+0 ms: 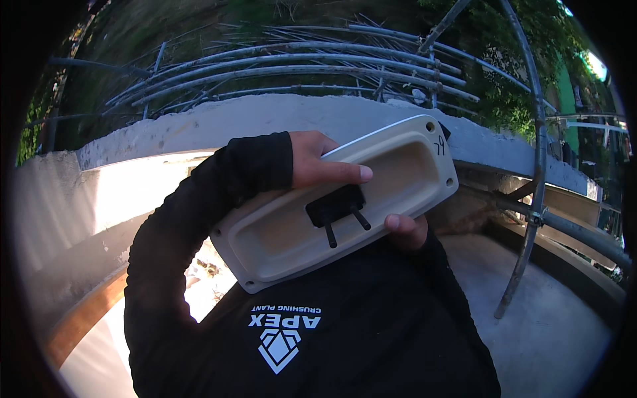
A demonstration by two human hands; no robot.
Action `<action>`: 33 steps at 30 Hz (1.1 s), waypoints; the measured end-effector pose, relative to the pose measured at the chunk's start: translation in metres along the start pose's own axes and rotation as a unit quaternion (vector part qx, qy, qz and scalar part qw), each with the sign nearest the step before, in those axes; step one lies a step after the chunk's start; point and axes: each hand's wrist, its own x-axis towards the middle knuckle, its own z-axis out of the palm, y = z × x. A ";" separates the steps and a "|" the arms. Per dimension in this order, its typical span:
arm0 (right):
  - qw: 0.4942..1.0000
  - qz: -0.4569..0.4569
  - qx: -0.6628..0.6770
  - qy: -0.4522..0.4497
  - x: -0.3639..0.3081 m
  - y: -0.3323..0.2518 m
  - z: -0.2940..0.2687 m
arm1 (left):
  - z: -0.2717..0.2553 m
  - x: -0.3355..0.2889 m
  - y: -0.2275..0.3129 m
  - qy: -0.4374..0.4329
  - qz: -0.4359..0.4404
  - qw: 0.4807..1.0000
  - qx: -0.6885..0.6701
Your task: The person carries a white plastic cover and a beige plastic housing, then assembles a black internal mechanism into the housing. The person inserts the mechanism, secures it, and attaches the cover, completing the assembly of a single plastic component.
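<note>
Held tilted in front of my chest is a long cream-coloured shell [405, 166] with a raised rim and a hole near each corner. Its recessed side faces up, and the right end is higher than the left. From the middle of the recess rises a black block [335, 205] with two dark prongs. My left hand [322, 159] grips the upper long edge, its thumb laid over the rim into the recess and its other fingers mostly hidden behind. At the lower edge, my right hand [406, 232] shows a thumb pressed on the rim; the fingers beneath are hidden.
Beyond the shell runs a grey concrete ledge [265, 119]. Metal scaffold pipes [298, 69] cross behind it, with more poles piled on the ground below. An upright pole [539, 152] stands at the right, joined to a horizontal pipe [577, 232]. Strong sunlight falls on the left.
</note>
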 end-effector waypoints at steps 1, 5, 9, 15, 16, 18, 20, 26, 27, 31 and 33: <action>1.000 -0.006 -0.002 0.004 -0.001 0.001 0.001 | 0.000 0.000 0.000 -0.005 0.004 1.000 -0.012; 1.000 -0.022 0.010 0.003 0.003 0.005 -0.002 | -0.001 0.006 0.001 -0.008 0.012 0.999 -0.030; 0.999 -0.033 -0.004 0.015 0.006 0.005 -0.007 | -0.006 0.015 0.000 -0.006 0.042 0.999 -0.018; 1.000 -0.011 0.008 -0.028 0.005 0.006 -0.014 | -0.005 0.012 0.000 -0.007 0.050 0.998 -0.031; 0.999 -0.010 0.017 -0.035 0.006 0.006 -0.017 | -0.005 0.011 0.002 -0.004 0.045 0.998 -0.032; 0.998 0.003 -0.024 -0.059 0.006 0.007 -0.027 | -0.005 0.008 0.005 -0.003 0.041 0.999 -0.034; 0.991 -0.003 -0.106 -0.086 0.004 0.000 -0.045 | -0.007 0.006 0.006 -0.021 0.035 0.999 -0.033; 0.918 -0.054 -0.391 0.036 0.024 -0.054 -0.136 | -0.005 0.003 -0.006 -0.016 0.050 0.997 -0.060; 0.875 -0.100 -0.456 0.128 0.033 -0.057 -0.148 | -0.005 0.002 -0.007 -0.019 0.051 0.996 -0.069; 0.638 -0.268 -0.710 0.131 0.058 -0.060 -0.191 | -0.003 -0.002 -0.004 -0.002 0.056 0.996 -0.064; 0.596 -0.284 -0.744 0.100 0.068 -0.055 -0.201 | -0.001 -0.002 -0.002 -0.001 0.035 0.999 -0.040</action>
